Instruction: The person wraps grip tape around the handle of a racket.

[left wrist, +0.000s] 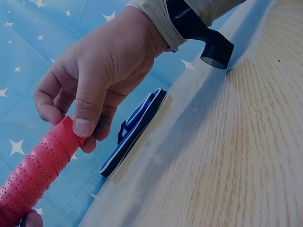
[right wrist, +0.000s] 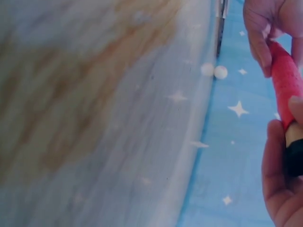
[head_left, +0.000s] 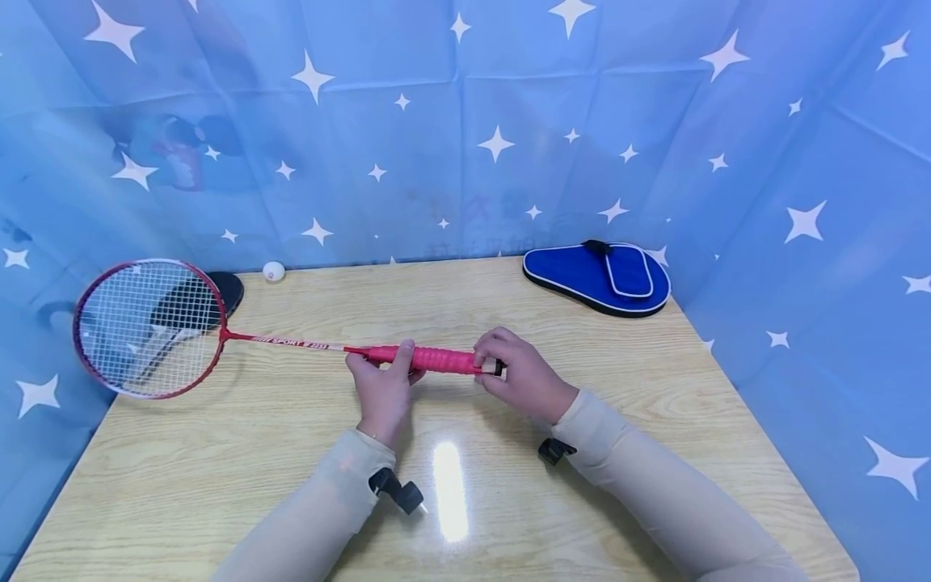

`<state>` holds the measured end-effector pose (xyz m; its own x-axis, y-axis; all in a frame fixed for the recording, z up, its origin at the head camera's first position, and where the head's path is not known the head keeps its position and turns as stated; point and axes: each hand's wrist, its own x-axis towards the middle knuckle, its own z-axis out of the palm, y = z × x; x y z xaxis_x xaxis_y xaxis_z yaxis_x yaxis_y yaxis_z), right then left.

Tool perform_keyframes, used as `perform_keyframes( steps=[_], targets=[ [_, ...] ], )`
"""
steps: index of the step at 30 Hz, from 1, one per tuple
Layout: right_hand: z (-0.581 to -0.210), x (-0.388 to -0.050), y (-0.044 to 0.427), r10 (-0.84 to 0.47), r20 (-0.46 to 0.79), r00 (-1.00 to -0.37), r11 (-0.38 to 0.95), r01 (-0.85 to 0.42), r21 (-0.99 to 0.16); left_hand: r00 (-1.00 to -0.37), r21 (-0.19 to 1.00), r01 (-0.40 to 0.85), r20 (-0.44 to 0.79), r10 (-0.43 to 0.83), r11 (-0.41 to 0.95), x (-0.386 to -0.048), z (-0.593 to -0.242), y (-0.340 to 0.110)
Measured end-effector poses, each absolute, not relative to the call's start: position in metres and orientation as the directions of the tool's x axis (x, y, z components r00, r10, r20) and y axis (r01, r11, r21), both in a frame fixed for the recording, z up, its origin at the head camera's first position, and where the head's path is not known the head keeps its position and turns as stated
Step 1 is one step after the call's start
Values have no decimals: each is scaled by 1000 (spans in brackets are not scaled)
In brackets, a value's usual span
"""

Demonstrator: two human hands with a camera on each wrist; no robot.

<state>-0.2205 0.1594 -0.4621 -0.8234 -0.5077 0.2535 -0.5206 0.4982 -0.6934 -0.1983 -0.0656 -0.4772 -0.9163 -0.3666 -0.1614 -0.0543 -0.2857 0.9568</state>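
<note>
A badminton racket (head_left: 280, 340) is held level above the table, its strung head to the left. Perforated red grip tape (head_left: 445, 360) wraps its handle. My left hand (head_left: 383, 396) holds the handle where it meets the shaft, thumb across the top. At the butt end, my right hand (head_left: 531, 381) pinches the tape's edge between thumb and fingers, clearest in the left wrist view. Beyond the tape, a pale bare band (right wrist: 292, 134) and a black end cap (right wrist: 295, 158) show in the right wrist view. Some right fingertips are hidden behind the handle.
A dark table tennis bat (head_left: 231, 293) lies behind the racket's strings at the left. Near the back edge of the wooden table (head_left: 640, 485) sits a white ball (head_left: 273, 271). A blue bat case (head_left: 570, 273) lies at the back right. Star-patterned cloth (head_left: 407, 121) hangs around.
</note>
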Motion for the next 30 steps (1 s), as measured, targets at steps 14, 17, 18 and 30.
perform_keyframes(
  steps=[14,17,18,30],
  targets=[
    [-461,-219,156,-521,297,-800,515,-572,-638,-909,948,-107,-216,-358,-300,-200,-477,-67],
    [-459,-218,157,-531,321,-784,515,-600,-613,-908,948,-115,-222,-355,-297,-200,-476,-67],
    [-459,-218,157,-536,326,-779,516,-607,-604,-908,948,-119,-224,-355,-294,-200,-476,-67],
    [-452,-217,161,-575,366,-731,522,-673,-524,-909,946,-113,-222,-354,-304,-200,-476,-68]
  ],
)
